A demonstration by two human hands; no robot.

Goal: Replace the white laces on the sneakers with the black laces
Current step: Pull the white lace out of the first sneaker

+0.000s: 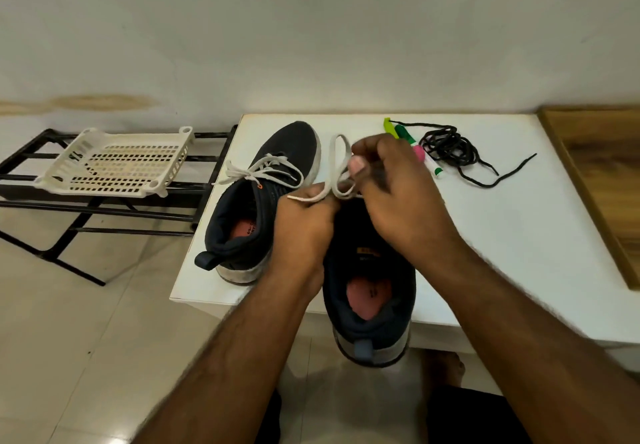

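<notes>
Two dark sneakers stand on the white table point(512, 222). The left sneaker point(256, 208) has its white lace point(263, 166) tied in a bow. The right sneaker point(370, 291) sits at the table's front edge, heel overhanging. My left hand point(308, 225) pinches one end of its white lace point(337, 166) near the tongue. My right hand point(394, 187) pinches the loop of that same lace, which stands up above the shoe. A tangle of black laces point(450, 149) lies at the back right of the table.
Green, yellow and pink markers point(408, 142) lie beside the black laces. A wooden board point(602, 180) borders the table on the right. On the floor to the left stands a black metal rack point(104, 208) carrying a white plastic tray point(117, 163). A wall rises behind.
</notes>
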